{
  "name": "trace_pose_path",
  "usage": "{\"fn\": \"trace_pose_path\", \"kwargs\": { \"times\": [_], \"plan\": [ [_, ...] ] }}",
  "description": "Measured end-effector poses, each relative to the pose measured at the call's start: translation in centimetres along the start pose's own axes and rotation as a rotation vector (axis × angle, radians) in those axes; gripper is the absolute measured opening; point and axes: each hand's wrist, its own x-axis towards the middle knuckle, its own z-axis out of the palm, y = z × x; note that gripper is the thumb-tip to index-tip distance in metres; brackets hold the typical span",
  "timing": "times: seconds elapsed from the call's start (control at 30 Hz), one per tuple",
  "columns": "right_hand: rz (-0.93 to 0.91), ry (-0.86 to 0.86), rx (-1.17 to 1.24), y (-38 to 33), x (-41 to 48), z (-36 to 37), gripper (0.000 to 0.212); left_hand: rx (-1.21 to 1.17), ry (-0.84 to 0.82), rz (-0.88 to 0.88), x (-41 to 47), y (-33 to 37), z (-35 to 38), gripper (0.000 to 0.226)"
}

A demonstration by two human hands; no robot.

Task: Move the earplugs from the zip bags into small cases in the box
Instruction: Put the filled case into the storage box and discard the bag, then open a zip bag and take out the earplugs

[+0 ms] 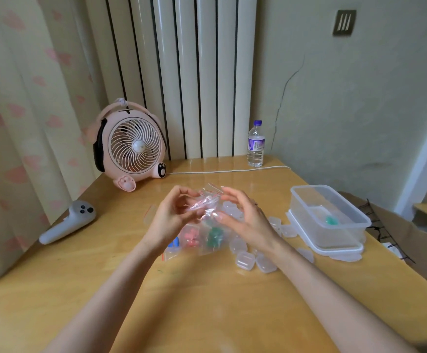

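Observation:
My left hand point(170, 216) and my right hand point(245, 216) both pinch a clear zip bag point(207, 200) with a red seal strip, held above the table's middle. Beneath them lie more zip bags holding pink earplugs point(191, 238), green earplugs point(214, 236) and blue earplugs point(173, 242). Several small clear cases point(245, 260) are scattered to the right of the bags. A clear plastic box point(306, 202) stands on its lid at the right, with a case holding a green earplug point(330, 220) inside.
A pink fan point(133, 146) stands at the back left of the wooden table point(207, 301), its white cable point(227, 170) running right past a water bottle point(256, 143). A white controller point(69, 222) lies at the left edge. A cardboard box point(416, 240) sits beyond the right edge.

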Motion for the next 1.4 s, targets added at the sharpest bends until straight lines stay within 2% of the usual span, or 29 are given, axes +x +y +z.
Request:
{"fn": "trace_pose_path", "kwargs": {
  "times": [0.1,0.13,0.2,0.3,0.43,0.5,0.6,0.7,0.83,1.0,1.1,1.23,1.33,1.37,1.4],
  "plan": [
    [0.060,-0.002,0.200,-0.4,0.3,-0.5,0.016,-0.044,-0.046,-0.028,0.1,0.5,1.0,0.029],
    [0.061,0.023,0.230,-0.6,0.2,-0.8,0.012,-0.046,-0.046,-0.038,0.1,0.6,1.3,0.028],
    [0.076,0.056,0.263,-0.6,-0.1,-1.3,0.021,-0.059,-0.033,-0.073,0.2,1.0,1.6,0.022],
    [0.084,0.102,0.263,-0.7,-0.5,-2.5,0.023,-0.016,-0.067,-0.123,0.3,1.3,1.7,0.014],
    [0.124,0.064,0.318,-1.0,-1.5,-3.9,0.009,0.030,-0.073,-0.103,0.0,1.5,2.6,0.013],
    [0.182,-0.002,0.348,-0.9,-1.9,-4.3,0.012,-0.019,-0.023,-0.090,0.0,1.7,3.3,0.016],
    [0.277,-0.001,0.322,-0.4,-2.6,-4.7,0.017,-0.150,0.012,-0.124,0.0,2.0,4.3,0.021],
    [0.322,0.042,0.396,-0.2,-3.3,-5.1,0.006,-0.199,-0.014,-0.172,0.0,2.1,5.0,0.022],
    [0.309,0.124,0.404,0.0,-4.0,-6.5,0.006,-0.224,-0.092,-0.250,0.1,2.0,5.4,0.019],
    [0.295,0.185,0.377,0.1,-5.0,-8.3,0.007,-0.170,-0.213,-0.317,-0.1,1.3,6.8,0.015],
    [0.279,0.199,0.342,0.3,-6.1,-9.4,0.012,-0.183,-0.217,-0.317,-0.2,1.1,8.2,0.018],
    [0.310,0.160,0.246,1.0,-8.1,-11.8,0.017,-0.107,-0.178,-0.243,0.0,1.2,10.0,0.018],
    [0.311,0.201,0.239,1.3,-9.3,-13.5,0.011,0.025,-0.249,-0.197,0.0,1.6,11.9,0.014],
    [0.303,0.233,0.238,1.4,-9.7,-13.9,0.009,0.065,-0.276,-0.202,-0.1,1.8,12.7,0.019],
    [0.301,0.257,0.229,1.5,-10.0,-14.3,0.008,0.091,-0.291,-0.211,-0.2,1.8,13.6,0.033]
  ]
}}
